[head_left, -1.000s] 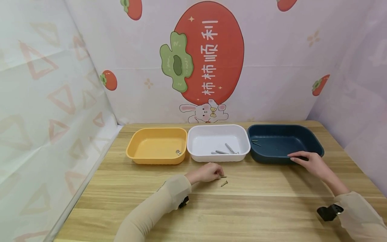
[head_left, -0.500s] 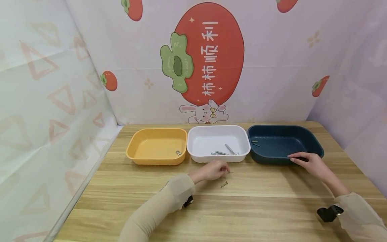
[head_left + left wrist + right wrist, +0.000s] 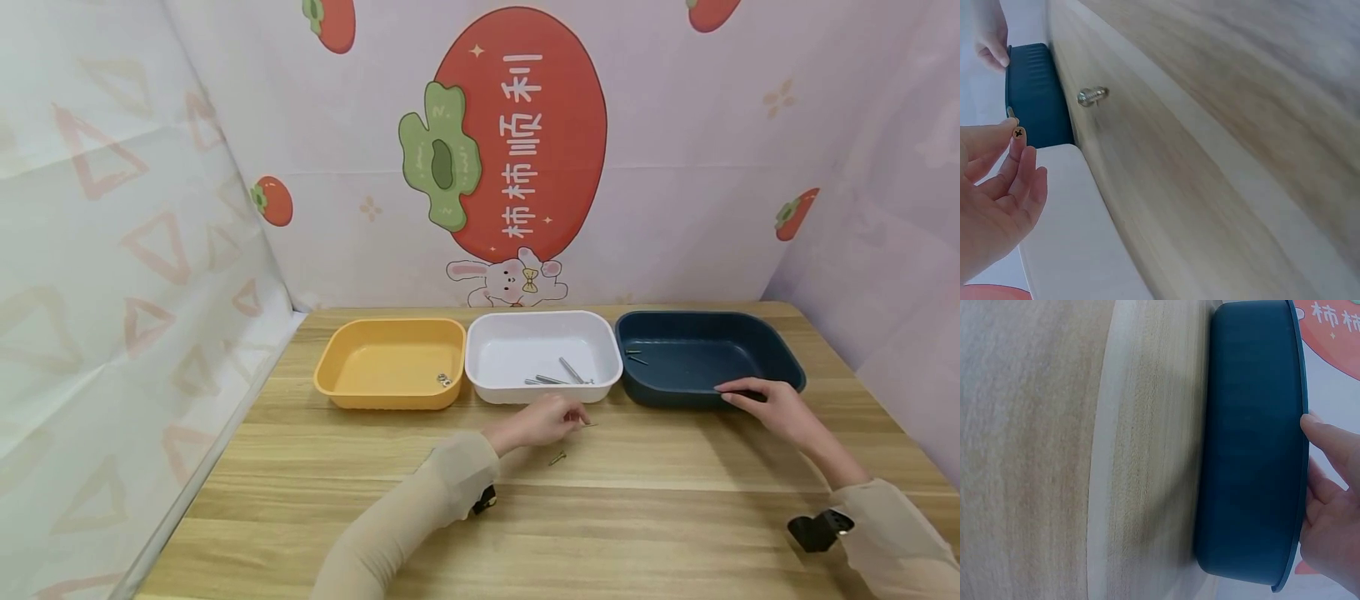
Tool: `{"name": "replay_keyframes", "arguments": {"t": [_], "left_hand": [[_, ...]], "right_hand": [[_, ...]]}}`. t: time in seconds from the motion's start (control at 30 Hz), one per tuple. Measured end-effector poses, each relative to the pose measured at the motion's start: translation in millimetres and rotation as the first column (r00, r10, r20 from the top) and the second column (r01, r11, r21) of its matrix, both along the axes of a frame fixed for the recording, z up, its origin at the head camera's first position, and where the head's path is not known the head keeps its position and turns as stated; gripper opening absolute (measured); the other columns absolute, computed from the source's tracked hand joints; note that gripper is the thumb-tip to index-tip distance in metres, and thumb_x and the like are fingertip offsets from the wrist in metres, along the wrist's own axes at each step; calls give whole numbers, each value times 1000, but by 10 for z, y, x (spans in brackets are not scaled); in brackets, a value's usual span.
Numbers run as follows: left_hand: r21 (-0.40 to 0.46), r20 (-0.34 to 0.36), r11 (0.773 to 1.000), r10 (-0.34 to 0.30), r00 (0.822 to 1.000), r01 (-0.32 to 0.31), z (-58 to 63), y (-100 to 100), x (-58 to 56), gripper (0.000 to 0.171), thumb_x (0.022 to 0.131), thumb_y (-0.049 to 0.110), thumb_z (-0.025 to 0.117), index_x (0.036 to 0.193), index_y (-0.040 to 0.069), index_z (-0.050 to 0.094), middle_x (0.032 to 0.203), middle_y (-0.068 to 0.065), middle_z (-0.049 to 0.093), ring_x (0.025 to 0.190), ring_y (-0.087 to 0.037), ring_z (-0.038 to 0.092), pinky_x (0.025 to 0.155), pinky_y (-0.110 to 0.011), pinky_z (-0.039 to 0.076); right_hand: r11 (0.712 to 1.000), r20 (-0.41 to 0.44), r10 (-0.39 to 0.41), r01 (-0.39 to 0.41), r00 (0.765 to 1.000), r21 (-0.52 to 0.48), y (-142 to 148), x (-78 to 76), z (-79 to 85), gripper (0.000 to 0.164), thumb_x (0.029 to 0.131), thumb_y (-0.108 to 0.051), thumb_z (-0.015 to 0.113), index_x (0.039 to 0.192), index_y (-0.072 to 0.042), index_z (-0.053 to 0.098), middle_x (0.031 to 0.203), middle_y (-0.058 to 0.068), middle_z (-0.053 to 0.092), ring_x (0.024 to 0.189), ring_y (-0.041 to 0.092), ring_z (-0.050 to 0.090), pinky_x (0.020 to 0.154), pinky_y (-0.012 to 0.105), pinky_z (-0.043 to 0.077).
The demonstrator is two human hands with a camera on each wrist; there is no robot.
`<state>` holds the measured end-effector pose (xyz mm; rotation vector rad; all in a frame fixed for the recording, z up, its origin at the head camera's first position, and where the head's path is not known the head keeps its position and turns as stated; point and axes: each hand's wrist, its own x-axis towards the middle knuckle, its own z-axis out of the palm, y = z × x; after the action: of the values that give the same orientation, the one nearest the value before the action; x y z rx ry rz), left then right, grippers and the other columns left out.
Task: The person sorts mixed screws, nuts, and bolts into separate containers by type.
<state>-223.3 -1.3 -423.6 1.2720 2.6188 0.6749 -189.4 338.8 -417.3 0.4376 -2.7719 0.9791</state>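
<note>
My left hand (image 3: pixel 549 419) is in front of the white bin, pinching a brass-coloured screw (image 3: pixel 1019 132) between thumb and fingertips. The screw's cross-slot head faces the left wrist camera. Another brass-coloured screw (image 3: pixel 557 458) lies on the table just below that hand. At the right, my right hand (image 3: pixel 776 410) grips the near rim of the dark blue bin (image 3: pixel 1254 444), thumb on the outside and fingers inside. Two small screws (image 3: pixel 636 357) lie at the left end of this bin.
A white bin (image 3: pixel 487 390) with several silver rod-like pieces (image 3: pixel 551 379) stands in the middle of the row. Left of it is a yellow bin (image 3: pixel 390 400) with a few small metal nuts (image 3: pixel 444 380). All stand on a wooden table (image 3: pixel 637 517) before a printed cloth backdrop.
My left hand has moved right and slightly away from me with the screw, from beside the loose screw to beyond it. The right hand has stayed on the dark blue bin's rim.
</note>
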Motion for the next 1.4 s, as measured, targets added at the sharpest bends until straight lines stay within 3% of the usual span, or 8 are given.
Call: {"name": "replay_keyframes", "arguments": {"t": [0.23, 0.47, 0.63, 0.9, 1.1, 1.4], "left_hand": [[33, 34, 999, 0, 999, -1, 36, 153, -4, 15, 86, 6, 56, 97, 6, 65, 88, 0, 62, 72, -2, 48, 65, -9, 38], [70, 22, 998, 2, 1000, -4, 84, 317, -22, 14, 86, 6, 56, 97, 6, 64, 88, 1, 63, 72, -2, 48, 65, -8, 37], [88, 42, 996, 24, 999, -28, 116, 436, -45, 15, 86, 7, 56, 98, 5, 64, 92, 0, 64, 76, -1, 52, 68, -7, 38], [126, 76, 989, 71, 995, -80, 145, 565, -99, 15, 86, 7, 56, 97, 6, 65, 88, 1, 64, 72, 1, 51, 64, -6, 37], [162, 56, 982, 93, 994, -101, 182, 680, -168, 14, 86, 9, 55, 96, 7, 65, 79, 3, 61, 65, -1, 47, 60, -7, 36], [185, 46, 972, 137, 990, -143, 252, 818, -239, 14, 87, 11, 56, 98, 8, 65, 80, 5, 59, 68, -2, 47, 61, -7, 35]], "right_hand": [[1000, -6, 6, -6, 1000, 0, -1, 1, 1, 20, 85, -12, 58, 99, -1, 65, 98, 20, 61, 84, -23, 36, 65, 6, 36], [1000, -8, 10, -10, 1000, 6, 4, -4, -14, 20, 85, -12, 58, 99, 0, 64, 99, 21, 60, 79, -16, 40, 54, 17, 34], [1000, -14, 10, -10, 1000, 1, 5, -7, -16, 19, 85, -12, 58, 99, 0, 64, 98, 17, 61, 82, -19, 39, 56, 14, 34], [1000, -3, 11, -11, 1000, 6, 12, -7, -16, 20, 86, -12, 57, 100, 0, 64, 101, 23, 59, 83, -21, 38, 59, 11, 36], [1000, -10, 18, -18, 1000, 2, 17, -10, -19, 20, 86, -11, 57, 101, 1, 63, 100, 23, 59, 73, -8, 42, 51, 22, 31], [1000, -14, 17, -17, 1000, 6, 10, -9, -16, 20, 85, -12, 58, 100, 1, 64, 98, 21, 60, 82, -20, 39, 57, 13, 35]]}}
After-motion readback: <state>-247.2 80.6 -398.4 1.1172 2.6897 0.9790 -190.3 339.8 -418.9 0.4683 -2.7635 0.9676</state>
